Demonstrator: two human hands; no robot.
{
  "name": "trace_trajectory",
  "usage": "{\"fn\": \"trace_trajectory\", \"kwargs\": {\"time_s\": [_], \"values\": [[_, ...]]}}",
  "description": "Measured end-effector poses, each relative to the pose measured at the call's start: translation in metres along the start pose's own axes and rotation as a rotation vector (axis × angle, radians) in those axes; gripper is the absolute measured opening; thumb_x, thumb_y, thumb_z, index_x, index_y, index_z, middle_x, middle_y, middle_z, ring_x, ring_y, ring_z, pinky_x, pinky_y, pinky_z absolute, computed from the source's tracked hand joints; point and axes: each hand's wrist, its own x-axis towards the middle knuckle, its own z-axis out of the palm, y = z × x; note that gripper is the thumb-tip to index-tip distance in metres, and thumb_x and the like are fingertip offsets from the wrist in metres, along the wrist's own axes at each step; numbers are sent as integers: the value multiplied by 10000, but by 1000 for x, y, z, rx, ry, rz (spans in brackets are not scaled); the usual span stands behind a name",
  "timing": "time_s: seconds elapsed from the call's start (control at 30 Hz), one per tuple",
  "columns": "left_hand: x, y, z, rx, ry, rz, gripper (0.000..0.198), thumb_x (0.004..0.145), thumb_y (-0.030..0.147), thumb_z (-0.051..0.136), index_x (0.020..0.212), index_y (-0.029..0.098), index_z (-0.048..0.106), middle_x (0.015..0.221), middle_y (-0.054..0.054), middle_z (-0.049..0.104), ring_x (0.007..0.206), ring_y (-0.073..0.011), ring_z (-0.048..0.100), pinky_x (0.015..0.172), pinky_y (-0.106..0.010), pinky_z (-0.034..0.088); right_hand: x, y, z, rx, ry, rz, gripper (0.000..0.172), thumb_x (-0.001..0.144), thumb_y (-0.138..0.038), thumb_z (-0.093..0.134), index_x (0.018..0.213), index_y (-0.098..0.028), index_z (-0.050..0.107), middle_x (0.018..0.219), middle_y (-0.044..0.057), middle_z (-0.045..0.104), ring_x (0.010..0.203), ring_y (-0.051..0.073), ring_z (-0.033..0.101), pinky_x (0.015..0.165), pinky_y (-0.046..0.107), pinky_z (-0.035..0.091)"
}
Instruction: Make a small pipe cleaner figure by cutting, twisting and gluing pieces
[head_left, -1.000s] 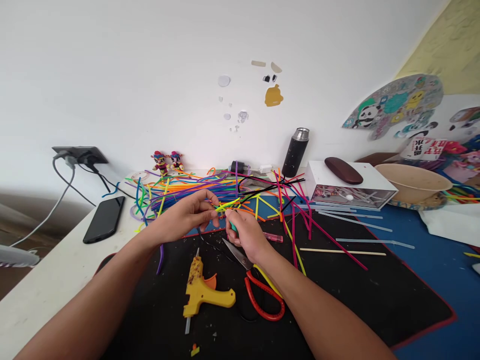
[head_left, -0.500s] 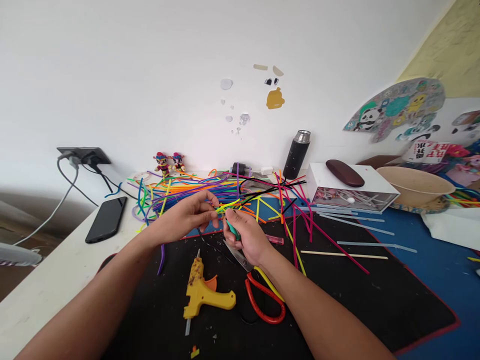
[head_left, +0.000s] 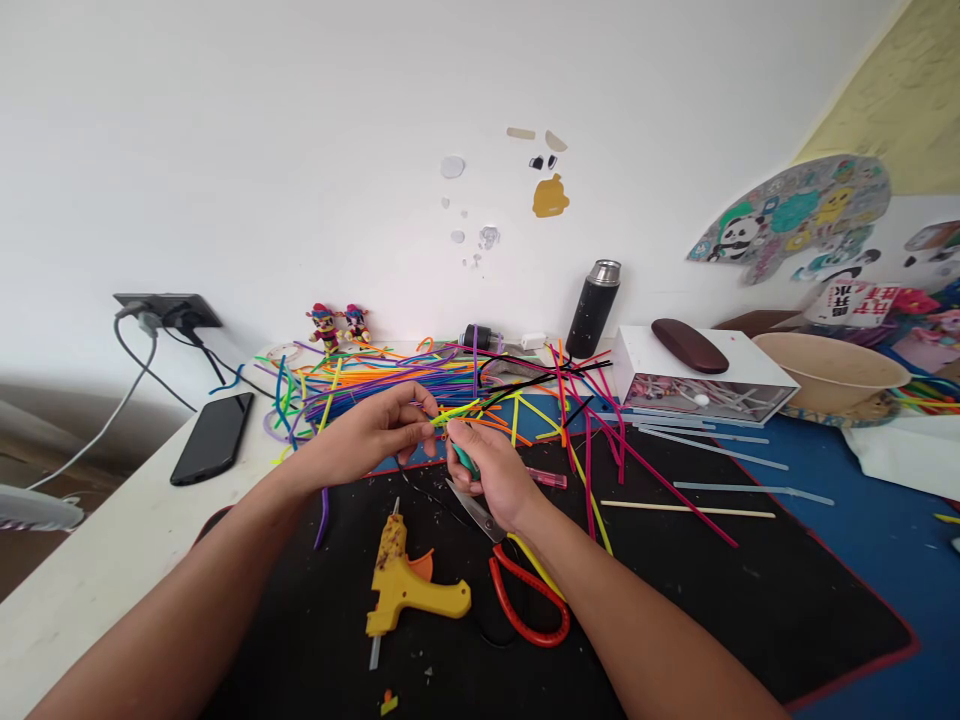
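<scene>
Near the middle of the black mat, my left hand pinches a short yellow-green pipe cleaner between thumb and fingers. Close against it, my right hand is closed round a small tool with a teal handle; its working end is hidden, so the kind cannot be told. Below my right wrist lie scissors with red handles, partly covered by the wrist. A yellow hot glue gun rests nearer to me, nozzle pointing away. Behind both hands spreads a pile of coloured pipe cleaners.
A black phone lies at the left. Toward the back stand a black thermos, a white box topped by a dark red case, and a beige bowl. Translucent glue sticks and a wooden stick lie at right.
My right hand has shifted very slightly at the fingertips, covering a bit more of the teal handle. Everything else looks the same.
</scene>
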Motion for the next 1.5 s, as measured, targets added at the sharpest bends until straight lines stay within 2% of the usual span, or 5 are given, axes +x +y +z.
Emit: {"fn": "trace_trajectory", "kwargs": {"time_s": [0.37,0.63,1.03,1.27,1.5], "values": [[-1,2,0,10,12,-8,426,971,587,660,1085,210,496,829,-10,742,649,-126,577,626,-264,459,4,5,1,-62,177,12,426,819,-543,705,656,-221,477,447,-115,350,373,33,223,401,208,132],[-2,3,1,13,24,-10,417,974,581,657,1079,211,494,823,-11,746,643,-128,585,624,-267,466,3,4,3,-83,216,18,392,821,-500,677,637,-219,475,442,-111,347,380,34,216,403,210,136],[0,2,5,1,18,22,387,987,518,647,1180,182,627,871,-30,723,681,-140,588,652,-278,481,0,5,2,11,71,0,543,839,-707,715,747,-199,548,546,-67,475,397,59,386,378,189,195],[1,4,15,-208,-73,11,392,943,489,748,1150,170,651,921,-40,730,813,-168,682,730,-272,508,-1,4,2,21,6,-7,586,840,-744,729,763,-180,588,565,-61,463,411,38,276,400,220,119],[1,4,17,-216,-157,21,380,942,505,755,1080,160,678,961,-93,793,872,-230,760,807,-338,570,-2,3,2,-2,-72,-13,593,858,-768,696,801,-185,602,582,-58,456,439,51,299,439,236,127]]}}
